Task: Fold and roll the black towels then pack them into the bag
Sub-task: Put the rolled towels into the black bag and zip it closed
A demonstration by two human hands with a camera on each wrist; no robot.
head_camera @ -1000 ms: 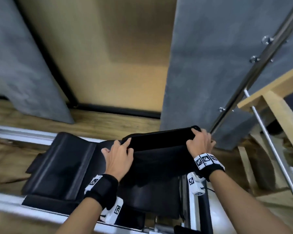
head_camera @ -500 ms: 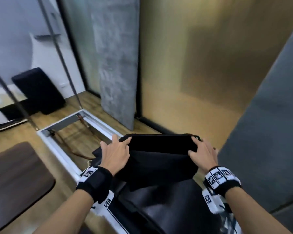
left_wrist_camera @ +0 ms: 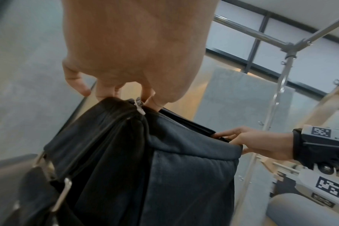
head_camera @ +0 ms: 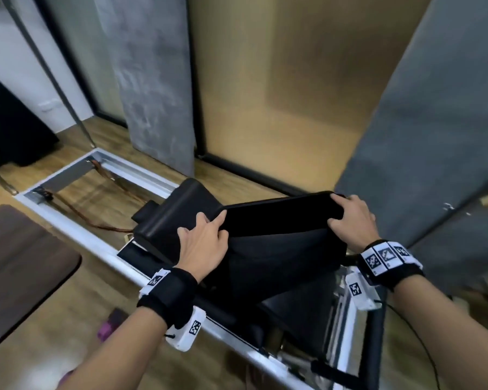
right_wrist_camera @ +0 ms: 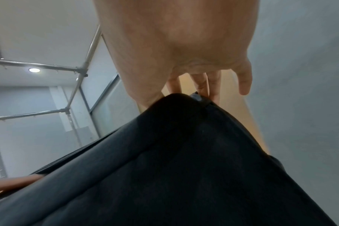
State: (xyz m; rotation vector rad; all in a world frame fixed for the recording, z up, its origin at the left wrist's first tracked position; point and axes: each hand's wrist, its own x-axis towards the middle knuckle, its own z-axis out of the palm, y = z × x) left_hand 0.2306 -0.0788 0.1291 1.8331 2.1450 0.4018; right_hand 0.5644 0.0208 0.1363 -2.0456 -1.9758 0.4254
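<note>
A black fabric bag point(head_camera: 279, 249) hangs in the air between my hands, above the black padded carriage point(head_camera: 181, 209). My left hand point(head_camera: 203, 237) pinches the bag's top left end, right at the metal zipper pull point(left_wrist_camera: 139, 107). My right hand point(head_camera: 350, 218) grips the top right end, fingers curled over the edge. In the left wrist view the bag point(left_wrist_camera: 164, 168) shows a strap with metal buckles point(left_wrist_camera: 62, 194) on its side. The right wrist view is filled by the bag point(right_wrist_camera: 184, 168) under my fingers point(right_wrist_camera: 203, 85). No towel shows apart from the bag.
The carriage sits in a long aluminium rail frame point(head_camera: 96, 240) on the wooden floor. A dark brown tabletop point(head_camera: 20, 271) lies at the left. A black foot bar point(head_camera: 375, 347) stands at the lower right. Grey panels point(head_camera: 152, 80) and a chrome pole point(head_camera: 54, 74) stand behind.
Both hands keep their hold on the bag's two top ends. My head view has swung left across the room, and the bag's top edge now slopes up to the right.
</note>
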